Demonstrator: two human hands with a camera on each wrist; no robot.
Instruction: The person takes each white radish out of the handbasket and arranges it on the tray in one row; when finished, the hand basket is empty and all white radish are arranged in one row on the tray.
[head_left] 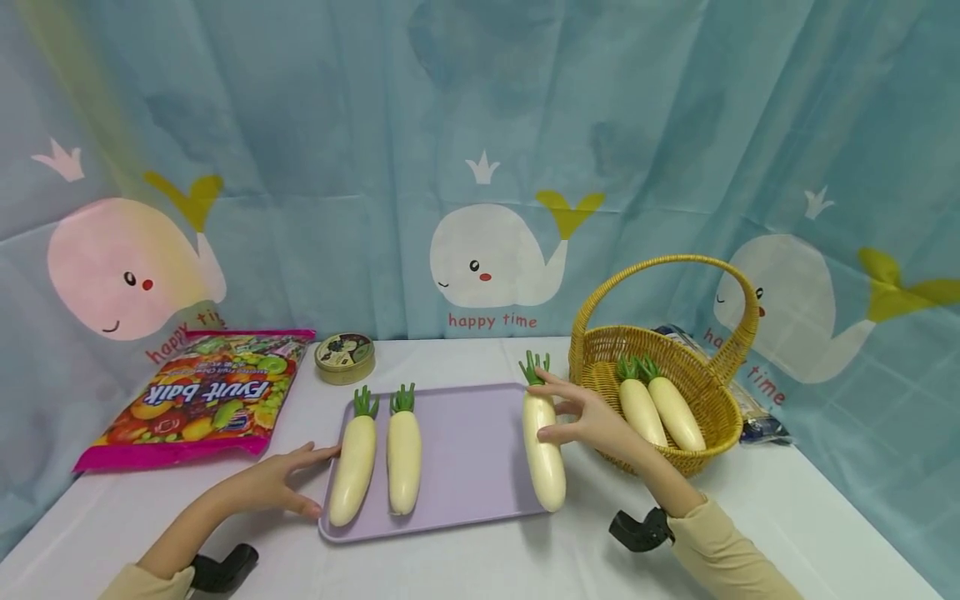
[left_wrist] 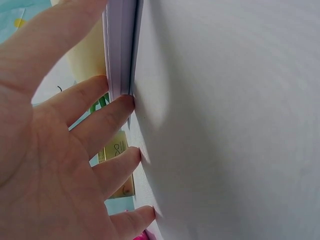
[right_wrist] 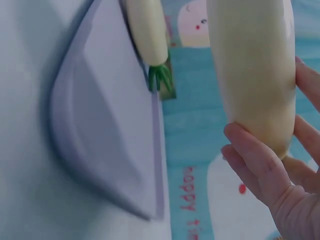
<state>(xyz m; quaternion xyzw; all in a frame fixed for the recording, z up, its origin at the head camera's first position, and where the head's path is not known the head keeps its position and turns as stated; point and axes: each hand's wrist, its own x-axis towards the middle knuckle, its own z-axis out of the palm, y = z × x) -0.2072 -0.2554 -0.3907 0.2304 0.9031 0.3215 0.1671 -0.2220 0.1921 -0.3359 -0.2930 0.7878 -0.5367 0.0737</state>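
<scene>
While in the right hand's (head_left: 588, 421) grip, radish (head_left: 547, 460) well apart from spread, empty left hand (head_left: 272, 482)

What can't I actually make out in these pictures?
Dark packet, head view: partly hidden behind the basket.
Tin, head view: lid print too small to read.
Held radish, right wrist view: one end cut off by the top edge.
Left hand, left wrist view: thumb tip cut off by the top edge.

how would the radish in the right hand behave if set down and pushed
The radish would probably roll, its sides being rounded. Its smooth, shiny surface may feel slippery. It looks stiff, not sagging in the right hand.
</scene>
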